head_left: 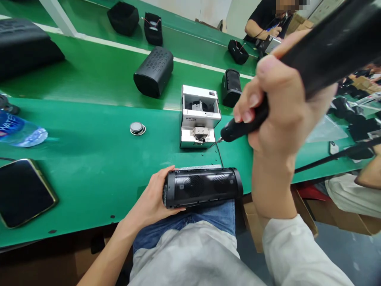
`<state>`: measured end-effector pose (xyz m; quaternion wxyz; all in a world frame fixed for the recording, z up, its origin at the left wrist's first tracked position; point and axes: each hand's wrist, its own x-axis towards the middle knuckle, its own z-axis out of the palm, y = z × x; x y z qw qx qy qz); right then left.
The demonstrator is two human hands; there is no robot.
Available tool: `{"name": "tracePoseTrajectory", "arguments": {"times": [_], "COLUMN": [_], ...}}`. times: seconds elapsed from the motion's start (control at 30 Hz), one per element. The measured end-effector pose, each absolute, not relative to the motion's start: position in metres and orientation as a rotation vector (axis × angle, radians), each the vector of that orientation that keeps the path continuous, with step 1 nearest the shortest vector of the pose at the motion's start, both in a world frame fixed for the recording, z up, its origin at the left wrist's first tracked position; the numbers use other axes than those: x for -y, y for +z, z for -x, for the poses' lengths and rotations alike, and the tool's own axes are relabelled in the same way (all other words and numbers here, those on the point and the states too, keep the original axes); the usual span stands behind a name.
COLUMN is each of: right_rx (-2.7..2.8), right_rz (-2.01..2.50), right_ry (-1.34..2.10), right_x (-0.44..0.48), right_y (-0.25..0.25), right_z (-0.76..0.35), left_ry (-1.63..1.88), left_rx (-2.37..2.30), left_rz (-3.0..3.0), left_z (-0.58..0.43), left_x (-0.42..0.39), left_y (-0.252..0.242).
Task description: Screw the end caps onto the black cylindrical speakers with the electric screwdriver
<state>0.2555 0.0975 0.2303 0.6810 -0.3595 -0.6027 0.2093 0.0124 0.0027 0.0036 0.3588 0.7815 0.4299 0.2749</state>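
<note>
My left hand (154, 194) is closed round the left end of a black speaker (205, 184), which lies sideways at the table's front edge. Two perforated patches show on its upper face. In my right hand (279, 95) is a black electric screwdriver (244, 126), its fingers wrapped round the body. The thin bit points down and left, close to the front right corner of a white screw feeder (199, 117). Whether the bit touches the feeder or carries a screw is too small to tell.
A phone (26, 192) and a water bottle (22, 129) lie at left, a round metal tin (137, 128) nearer the middle. Beyond, on a green conveyor (104, 71), stand several black speakers, one being a ribbed housing (154, 71). A co-worker (264, 24) sits at the far right.
</note>
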Motion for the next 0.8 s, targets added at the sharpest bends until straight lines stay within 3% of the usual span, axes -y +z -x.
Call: {"name": "tracePoseTrajectory", "arguments": {"times": [0.43,0.8], "right_rx": [1.291,1.284], "right_rz": [0.871,0.802], "right_ry": [0.636,0.8], "right_x": [-0.057,-0.049], "right_y": [0.256,0.19], "right_z": [-0.297,-0.304], "left_ry": [0.731,0.728], "left_rx": [-1.137,-1.151], "left_rz": [-2.021,-2.003], "left_z": [-0.011,-0.012], "left_x": [-0.003,0.0], "left_y": [-0.001,0.005]}}
